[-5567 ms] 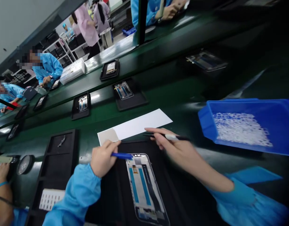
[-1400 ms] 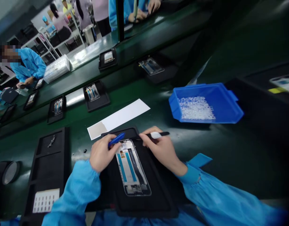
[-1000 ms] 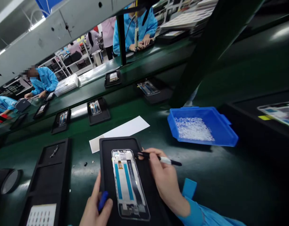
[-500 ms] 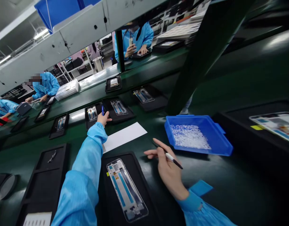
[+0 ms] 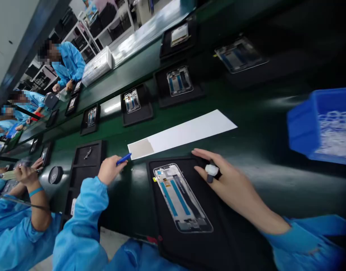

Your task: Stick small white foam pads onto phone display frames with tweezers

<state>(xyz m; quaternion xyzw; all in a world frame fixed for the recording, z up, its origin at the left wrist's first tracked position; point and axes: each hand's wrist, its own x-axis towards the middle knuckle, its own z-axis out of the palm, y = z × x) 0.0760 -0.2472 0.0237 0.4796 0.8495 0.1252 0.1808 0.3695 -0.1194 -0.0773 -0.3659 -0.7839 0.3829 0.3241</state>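
Note:
My left hand (image 5: 108, 170) is closed around a blue pen-like tool (image 5: 123, 159), whose end points at the near left corner of a white paper strip (image 5: 187, 130). A brownish-grey patch (image 5: 141, 148) covers that end of the strip. My right hand (image 5: 232, 184) grips a black-and-white pen-like tool (image 5: 211, 171), seen nearly end-on, with index finger and thumb stretched forward. It hovers over the right edge of a black tray (image 5: 175, 248). In this tray lies a phone frame (image 5: 187, 210) with two blue strips and a yellow tab.
A blue bin (image 5: 301, 126) of small white pieces stands at right. Several black trays with phone frames line the green bench beyond the paper. At left are a compartment tray (image 5: 84, 169), a round dark object (image 5: 55, 174) and a co-worker's arm (image 5: 39, 210). Other people sit farther back.
The view has swung left and tilted. My left hand has drawn back from the far trays to the paper's near end, still holding the blue tool. My right hand is now nearer the tray.

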